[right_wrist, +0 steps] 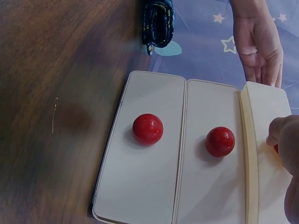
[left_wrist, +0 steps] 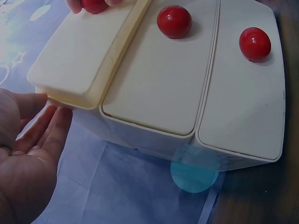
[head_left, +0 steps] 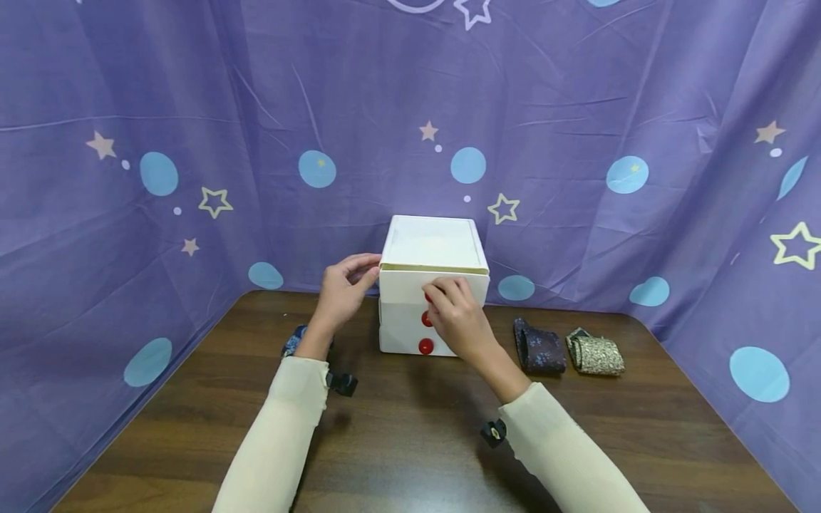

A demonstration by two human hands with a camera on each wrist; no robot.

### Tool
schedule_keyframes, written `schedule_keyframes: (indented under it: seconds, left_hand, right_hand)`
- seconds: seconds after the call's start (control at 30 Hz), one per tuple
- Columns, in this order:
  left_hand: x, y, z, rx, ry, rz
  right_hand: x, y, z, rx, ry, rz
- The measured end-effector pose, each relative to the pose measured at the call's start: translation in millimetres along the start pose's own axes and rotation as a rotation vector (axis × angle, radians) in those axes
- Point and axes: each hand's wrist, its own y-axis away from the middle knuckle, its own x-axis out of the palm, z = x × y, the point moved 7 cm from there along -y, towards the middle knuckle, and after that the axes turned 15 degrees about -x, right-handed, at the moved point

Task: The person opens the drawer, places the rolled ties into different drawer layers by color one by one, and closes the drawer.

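Nearest the camera, the cream left sleeve [head_left: 276, 442] and cream right sleeve [head_left: 571, 449] reach in over the wooden table [head_left: 385, 442]. At left, a rolled blue patterned cloth [head_left: 293, 340] lies partly behind the wrist. The left hand [head_left: 346, 288] stands raised, its fairly straight fingers and thumb slightly parted, the tips touching the upper left front corner of the white three-drawer cabinet [head_left: 436, 239]; it seems to steady the casing rather than grip it.

The cabinet stands at the table's far side, against the purple curtain [head_left: 539, 107]. It looks like stiff, smooth plastic, probably light enough to slide if pulled without a brace. The top drawer [head_left: 404, 285] sits slightly proud of the casing. Its round, glossy top red knob [left_wrist: 95, 5] is the natural hold, though likely a bit slippery, so a pinch from behind its bulge should suit. The right hand [head_left: 458, 313] has that knob between curled fingers and thumb, knuckles up, forearm slanting in from the lower right.

Further right lie a rolled dark floral cloth [head_left: 541, 349] and a rolled gold-green cloth [head_left: 596, 355], near each other.
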Motion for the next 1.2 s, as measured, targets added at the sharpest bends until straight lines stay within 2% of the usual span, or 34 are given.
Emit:
schedule_keyframes:
  seconds: [0.17, 0.4, 0.47, 0.7, 1.2]
  left_hand:
    - [0.4, -0.7, 1.3, -0.012, 0.009, 0.025]
    - [0.5, -16.0, 27.7, -0.03, 0.019, 0.027]
    - [0.5, -17.7, 30.4, -0.024, 0.034, 0.032]
    - [1.1, -18.1, 32.0, 0.008, 0.077, 0.052]
    - [2.4, -18.0, 31.1, 0.031, 0.12, 0.071]
  right_hand:
    - [-1, 0.4, 1, -0.001, -0.002, 0.003]
    - [-1, 0.7, 3, -0.002, -0.01, 0.011]
    - [-2, 0.6, 3, -0.008, -0.009, 0.002]
    - [-3, 1.6, 4, -0.019, -0.008, -0.022]
    - [-6, 1.6, 7, -0.009, -0.013, -0.009]
